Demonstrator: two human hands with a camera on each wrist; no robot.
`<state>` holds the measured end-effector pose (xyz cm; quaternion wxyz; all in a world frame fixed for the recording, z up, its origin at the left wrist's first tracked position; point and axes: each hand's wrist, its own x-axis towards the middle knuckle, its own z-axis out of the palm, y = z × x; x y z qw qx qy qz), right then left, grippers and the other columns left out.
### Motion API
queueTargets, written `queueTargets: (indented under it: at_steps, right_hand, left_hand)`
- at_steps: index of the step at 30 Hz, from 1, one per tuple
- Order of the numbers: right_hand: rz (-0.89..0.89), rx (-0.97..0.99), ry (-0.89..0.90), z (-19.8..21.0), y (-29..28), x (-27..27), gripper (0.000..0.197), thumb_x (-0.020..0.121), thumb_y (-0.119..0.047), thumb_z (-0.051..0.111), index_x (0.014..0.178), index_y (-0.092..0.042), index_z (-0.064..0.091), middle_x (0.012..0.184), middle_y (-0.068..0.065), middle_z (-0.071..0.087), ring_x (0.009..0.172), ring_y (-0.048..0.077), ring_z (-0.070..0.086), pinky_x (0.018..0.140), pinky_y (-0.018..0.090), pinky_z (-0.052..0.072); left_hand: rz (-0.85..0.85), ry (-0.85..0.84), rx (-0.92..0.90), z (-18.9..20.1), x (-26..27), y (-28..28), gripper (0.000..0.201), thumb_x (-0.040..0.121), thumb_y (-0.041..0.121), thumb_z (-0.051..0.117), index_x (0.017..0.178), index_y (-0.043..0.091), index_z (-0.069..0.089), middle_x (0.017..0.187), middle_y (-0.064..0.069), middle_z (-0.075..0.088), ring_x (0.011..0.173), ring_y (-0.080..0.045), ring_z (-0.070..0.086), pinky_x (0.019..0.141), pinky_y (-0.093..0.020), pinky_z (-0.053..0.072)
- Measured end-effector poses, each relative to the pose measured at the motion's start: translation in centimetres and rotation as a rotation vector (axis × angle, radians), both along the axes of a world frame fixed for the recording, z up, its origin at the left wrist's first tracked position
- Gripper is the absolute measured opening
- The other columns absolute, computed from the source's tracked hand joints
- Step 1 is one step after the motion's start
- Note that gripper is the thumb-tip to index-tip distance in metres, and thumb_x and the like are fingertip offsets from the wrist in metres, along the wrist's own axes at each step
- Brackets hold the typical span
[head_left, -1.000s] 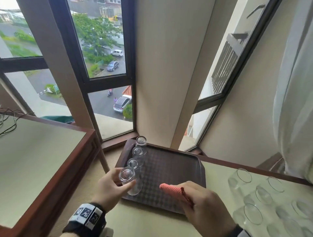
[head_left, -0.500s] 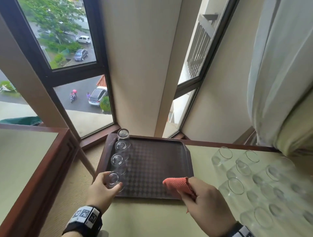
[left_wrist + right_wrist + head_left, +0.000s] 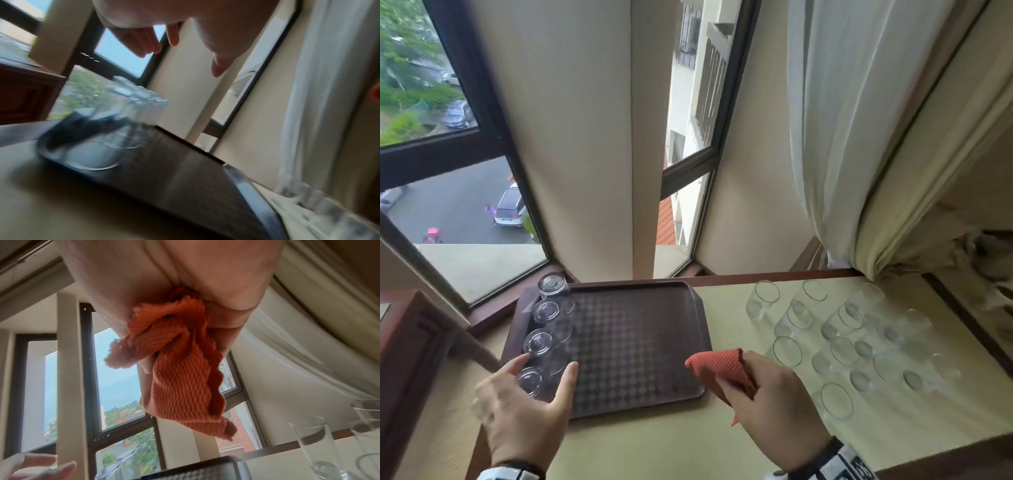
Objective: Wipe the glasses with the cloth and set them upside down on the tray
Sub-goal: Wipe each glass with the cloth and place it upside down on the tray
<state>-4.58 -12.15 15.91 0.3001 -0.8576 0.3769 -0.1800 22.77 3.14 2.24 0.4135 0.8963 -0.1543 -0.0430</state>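
A dark brown tray (image 3: pixel 626 342) lies on the pale table. Several clear glasses stand upside down in a row along its left edge; the nearest glass (image 3: pixel 530 380) is at the front-left corner. My left hand (image 3: pixel 548 366) hovers just over that glass with fingers and thumb spread, not gripping it. In the left wrist view the fingers (image 3: pixel 141 43) hang well above the blurred glass (image 3: pixel 107 123). My right hand (image 3: pixel 756 387) grips a bunched orange cloth (image 3: pixel 717 366) at the tray's front-right corner; the cloth (image 3: pixel 176 369) dangles from the fist.
Several upright glasses (image 3: pixel 804 315) crowd the table to the right of the tray, the closest (image 3: pixel 835 401) near my right wrist. A curtain (image 3: pixel 842 137) hangs at the back right. A wooden cabinet (image 3: pixel 410 342) stands to the left, and windows are behind.
My left hand lowered the glass onto the tray's front-left corner and let go, its fingers now spread. The right hand keeps the cloth. My view has swung to the right.
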Motion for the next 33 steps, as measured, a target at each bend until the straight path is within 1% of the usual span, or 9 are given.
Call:
queueTargets:
  at_steps: [4,7,11,15,18,20,25,30,33]
  right_hand:
    - [-0.151,0.042,-0.056,-0.4,-2.1,-3.5,0.018,0.087,-0.036,0.073,0.102,-0.046,0.068,0.077,-0.02,0.068,0.058,0.003,0.067,0.059,0.029,0.057]
    - [-0.214,0.041,-0.08,0.0,-4.2,-6.5,0.012,0.087,-0.034,0.074,0.099,-0.035,0.072,0.077,-0.014,0.07,0.056,0.002,0.067,0.058,0.032,0.058]
    - [-0.276,0.008,-0.077,1.1,-7.0,-11.1,0.025,0.085,-0.026,0.078,0.088,-0.048,0.066,0.082,-0.027,0.069,0.061,-0.005,0.065,0.057,0.011,0.051]
    - [-0.346,0.004,-0.056,0.9,-9.5,-16.0,0.02,0.083,-0.031,0.08,0.096,-0.043,0.069,0.084,-0.032,0.068,0.068,-0.007,0.066,0.063,0.013,0.052]
    - [-0.375,0.016,-0.038,0.8,-11.1,-19.0,0.024,0.083,-0.03,0.08,0.086,-0.048,0.065,0.077,-0.031,0.068,0.062,-0.007,0.065,0.057,0.004,0.044]
    - [-0.409,0.007,-0.036,0.5,-12.1,-20.7,0.012,0.083,-0.032,0.08,0.091,-0.038,0.072,0.07,-0.026,0.069,0.062,-0.006,0.066,0.058,0.005,0.045]
    - [-0.439,0.01,-0.093,0.0,-13.5,-23.1,0.031,0.082,-0.04,0.079,0.112,-0.036,0.071,0.084,-0.027,0.072,0.077,-0.008,0.068,0.07,0.016,0.057]
    - [-0.442,0.051,-0.155,0.1,-14.5,-23.3,0.033,0.08,-0.051,0.077,0.11,-0.038,0.069,0.08,-0.024,0.072,0.071,-0.005,0.068,0.062,0.005,0.048]
    - [-0.406,0.08,-0.176,0.2,-14.7,-22.3,0.025,0.081,-0.053,0.073,0.095,-0.032,0.072,0.079,-0.029,0.07,0.069,-0.006,0.068,0.058,0.006,0.047]
  left_hand:
    - [-0.311,-0.069,-0.15,1.4,-5.6,-4.9,0.056,0.076,0.032,0.094,0.119,0.017,0.063,0.104,0.003,0.055,0.097,-0.026,0.057,0.092,-0.049,0.051]
    - [-0.557,-0.032,-0.163,1.5,-10.1,-9.3,0.051,0.079,0.037,0.09,0.118,0.03,0.059,0.106,0.012,0.058,0.099,-0.014,0.058,0.085,-0.032,0.049]
    - [-0.865,-0.002,0.053,0.3,-16.2,-16.0,0.071,0.083,0.062,0.079,0.142,0.035,0.051,0.122,0.015,0.053,0.116,-0.01,0.051,0.104,-0.03,0.047]
    - [-1.031,0.065,0.186,-1.2,-21.9,-22.1,0.098,0.083,0.063,0.078,0.163,0.036,0.028,0.156,0.009,0.044,0.143,-0.014,0.042,0.121,-0.028,0.033]
    - [-1.07,0.057,0.289,-2.5,-24.8,-25.4,0.112,0.08,0.063,0.08,0.167,0.033,0.017,0.161,0.004,0.04,0.144,-0.018,0.042,0.122,-0.032,0.035]
    - [-1.067,0.037,0.343,-3.1,-26.1,-27.1,0.112,0.081,0.058,0.082,0.167,0.03,0.017,0.16,0.002,0.041,0.143,-0.021,0.044,0.121,-0.034,0.038]
    - [-1.024,-0.003,0.404,-4.3,-27.6,-29.3,0.083,0.089,0.042,0.082,0.157,0.026,0.035,0.153,0.0,0.049,0.138,-0.021,0.051,0.115,-0.032,0.042]
    - [-0.927,0.112,0.305,-4.2,-27.3,-28.5,0.071,0.086,0.042,0.084,0.145,0.026,0.049,0.139,0.002,0.06,0.129,-0.018,0.059,0.108,-0.031,0.048]
    - [-0.768,0.308,0.069,-1.9,-25.6,-27.0,0.062,0.078,0.04,0.091,0.13,0.031,0.058,0.121,0.006,0.067,0.113,-0.012,0.067,0.087,-0.021,0.053]
